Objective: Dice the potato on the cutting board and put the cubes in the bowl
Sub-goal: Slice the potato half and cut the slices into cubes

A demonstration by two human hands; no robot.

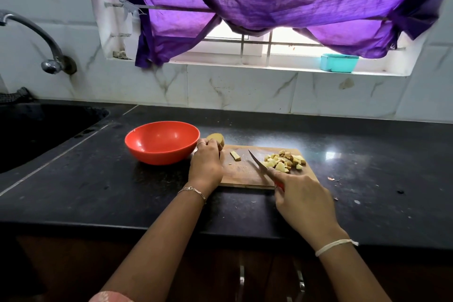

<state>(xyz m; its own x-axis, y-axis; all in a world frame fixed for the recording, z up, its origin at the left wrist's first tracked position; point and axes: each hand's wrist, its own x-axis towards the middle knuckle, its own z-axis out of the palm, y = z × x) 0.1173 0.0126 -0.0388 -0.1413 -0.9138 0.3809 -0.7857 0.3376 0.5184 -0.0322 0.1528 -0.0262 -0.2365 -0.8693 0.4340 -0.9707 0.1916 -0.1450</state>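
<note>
Under the left fingers (pixel 211 146) the uncut potato piece (pixel 216 138) is sitting gripped, the fingers curling over its near side. It is lying at the far left corner of the cutting board (pixel 242 175); whether it is fully on the wood is hard to tell. Just right of those fingers one loose stick (pixel 235 155) is lying alone. Beyond the knife tip, ahead of the right fingers (pixel 285 182), the cubes (pixel 284 160) are piling up on the board's right side.

The right fingers are wrapping the red handle of the knife (pixel 259 164). Its blade is angling forward and left, over the bare wood between stick and cubes. Left of the left fingers, almost touching them, the red bowl (pixel 157 154) is waiting on the dark surface (pixel 367 154), with no cubes showing inside.

Judging from this, the person is getting ready to cut the remaining piece. Doing it well is likely meaning setting the piece flat side down in the clear middle, so it is not rocking. The left fingertips should be tucking in behind the knuckles, away from the edge. The stray stick is worth crosscutting too. Sweeping the finished cubes into the bowl first would be giving the blade more room.
</note>
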